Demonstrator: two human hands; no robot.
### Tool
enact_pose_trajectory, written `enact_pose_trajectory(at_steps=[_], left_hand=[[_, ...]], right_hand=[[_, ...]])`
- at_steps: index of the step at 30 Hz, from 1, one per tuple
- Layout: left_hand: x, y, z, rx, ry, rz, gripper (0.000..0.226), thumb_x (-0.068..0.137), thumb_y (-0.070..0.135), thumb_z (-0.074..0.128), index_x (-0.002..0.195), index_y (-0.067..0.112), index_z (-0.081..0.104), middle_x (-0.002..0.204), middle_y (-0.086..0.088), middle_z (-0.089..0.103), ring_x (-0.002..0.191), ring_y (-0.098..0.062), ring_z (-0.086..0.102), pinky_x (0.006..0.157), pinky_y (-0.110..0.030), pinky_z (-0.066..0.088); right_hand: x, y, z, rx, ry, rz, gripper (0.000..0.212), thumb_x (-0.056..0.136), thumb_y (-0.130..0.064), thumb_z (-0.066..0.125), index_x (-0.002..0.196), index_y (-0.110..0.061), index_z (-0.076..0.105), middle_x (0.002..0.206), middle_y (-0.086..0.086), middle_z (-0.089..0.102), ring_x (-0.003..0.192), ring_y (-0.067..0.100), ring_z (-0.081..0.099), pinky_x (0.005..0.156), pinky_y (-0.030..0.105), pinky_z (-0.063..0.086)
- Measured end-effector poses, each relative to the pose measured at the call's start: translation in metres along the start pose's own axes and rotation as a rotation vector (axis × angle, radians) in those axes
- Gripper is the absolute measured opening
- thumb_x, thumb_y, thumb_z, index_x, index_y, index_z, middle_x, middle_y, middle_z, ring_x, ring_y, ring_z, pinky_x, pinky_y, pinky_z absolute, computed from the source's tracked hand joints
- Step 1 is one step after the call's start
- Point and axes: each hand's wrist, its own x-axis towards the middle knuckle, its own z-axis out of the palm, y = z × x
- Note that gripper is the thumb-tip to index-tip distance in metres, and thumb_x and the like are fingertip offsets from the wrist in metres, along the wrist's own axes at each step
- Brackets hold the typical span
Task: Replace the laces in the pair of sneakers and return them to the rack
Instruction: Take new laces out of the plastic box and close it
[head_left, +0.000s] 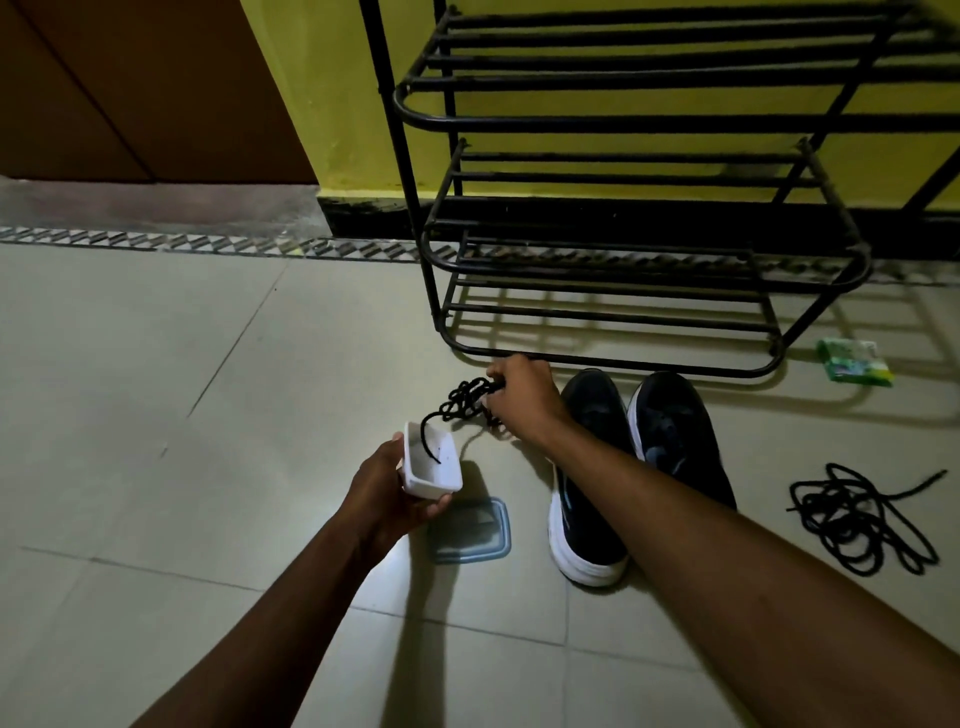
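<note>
- Grip: the left hand (387, 488) curls round a small white container (434, 470), held off the floor just above a clear lid (470, 530). The right hand (522, 395) pinches a bunched black lace (465, 400), one end of which trails down into the container.
- The sneakers (675, 415) stand side by side on the tiled floor, just in front of the black rack (623, 124). The right forearm crosses over the left-hand shoe.
- A second tangle of black cord (857, 519) lies on the floor well to the right of the shoes, and a green packet (854, 361) sits near the rack's foot.
- The step looks like drawing the lace clear of the container, though it could equally be going in.
- To do it well, hold the container steady, mouth toward the pulling hand. Draw the lace in one slow pull so the tail does not snag on the rim, then lay it apart from the other tangle so the two sets do not mix.
- Lacing seems not yet begun, and the eyelets are too dark to judge.
</note>
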Motion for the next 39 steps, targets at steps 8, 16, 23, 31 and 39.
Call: enact_pose_trajectory(at_steps=[8, 16, 23, 31, 39], left_hand=[[0.003, -0.003, 0.001, 0.03, -0.025, -0.002, 0.038, 0.102, 0.039, 0.055, 0.124, 0.009, 0.061, 0.114, -0.024, 0.066, 0.087, -0.039, 0.068, 0.068, -0.043, 0.059], [-0.001, -0.006, 0.008, 0.304, 0.011, 0.284, 0.041, 0.103, 0.045, 0.051, 0.13, 0.015, 0.055, 0.127, -0.018, 0.06, 0.11, -0.039, 0.063, 0.075, -0.053, 0.062], [-0.007, -0.001, 0.016, 0.412, 0.006, 0.316, 0.04, 0.1, 0.051, 0.053, 0.123, 0.019, 0.059, 0.123, -0.011, 0.062, 0.108, -0.036, 0.064, 0.07, -0.049, 0.062], [-0.009, -0.008, 0.011, 0.374, -0.039, 0.239, 0.033, 0.103, 0.044, 0.052, 0.117, 0.017, 0.064, 0.11, -0.013, 0.07, 0.095, -0.033, 0.07, 0.072, -0.05, 0.06], [-0.003, -0.009, 0.005, 0.332, -0.034, 0.237, 0.036, 0.103, 0.043, 0.051, 0.12, 0.013, 0.063, 0.111, -0.016, 0.069, 0.093, -0.035, 0.069, 0.075, -0.052, 0.06]], right_hand=[[-0.028, 0.015, -0.008, -0.039, -0.08, -0.103, 0.053, 0.086, 0.006, 0.066, 0.135, -0.014, 0.059, 0.136, 0.013, 0.051, 0.118, 0.026, 0.055, 0.097, 0.033, 0.05], [-0.061, 0.022, 0.031, -0.351, -0.366, -0.002, 0.048, 0.075, -0.018, 0.082, 0.114, -0.014, 0.055, 0.124, 0.01, 0.047, 0.115, 0.03, 0.049, 0.092, 0.046, 0.051], [-0.052, 0.022, 0.037, -0.079, -0.19, -0.064, 0.062, 0.094, -0.01, 0.052, 0.147, -0.036, 0.036, 0.117, 0.01, 0.056, 0.1, 0.029, 0.059, 0.083, 0.04, 0.052], [-0.032, 0.018, 0.021, 0.369, -0.422, 0.167, 0.057, 0.083, 0.015, 0.054, 0.119, -0.027, 0.067, 0.108, -0.004, 0.07, 0.081, 0.02, 0.068, 0.057, 0.033, 0.056], [-0.022, 0.014, 0.026, 0.534, -0.252, 0.25, 0.05, 0.092, 0.013, 0.05, 0.125, -0.021, 0.065, 0.124, -0.001, 0.068, 0.095, 0.02, 0.07, 0.075, 0.036, 0.059]])
